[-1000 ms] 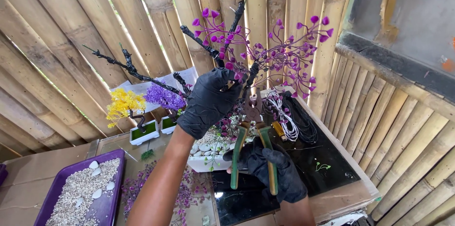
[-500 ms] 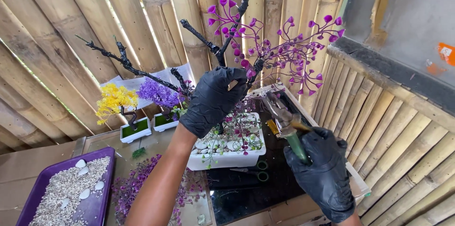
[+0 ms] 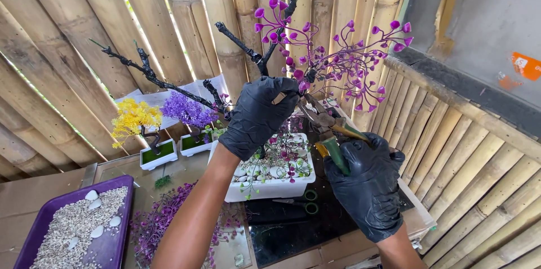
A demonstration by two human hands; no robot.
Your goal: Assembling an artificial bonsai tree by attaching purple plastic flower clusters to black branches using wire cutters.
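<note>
While the left hand (image 3: 258, 115), black-gloved, is clamped on the black trunk of the bead tree (image 3: 315, 60), the right hand (image 3: 366, 187) is closed around green-handled pliers (image 3: 326, 128), tips at a branch just right of that grip. Tree stands in a white pot (image 3: 270, 187) on the desk (image 3: 315, 229). Left of pot: small yellow tree (image 3: 132, 119), purple tray (image 3: 110, 246) w/ gravel.

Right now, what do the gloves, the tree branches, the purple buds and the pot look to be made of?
Gloves, on left hand and right hand: thin black rubber, probably nitrile; slightly glossy and creased. Branches: likely wire wrapped in black tape or coating; knobbly, matte, leafless. Purple buds: apparently glossy plastic beads on thin purple wire. White pot: smooth, rectangular, plastic or glazed ceramic; cannot tell which.
</note>
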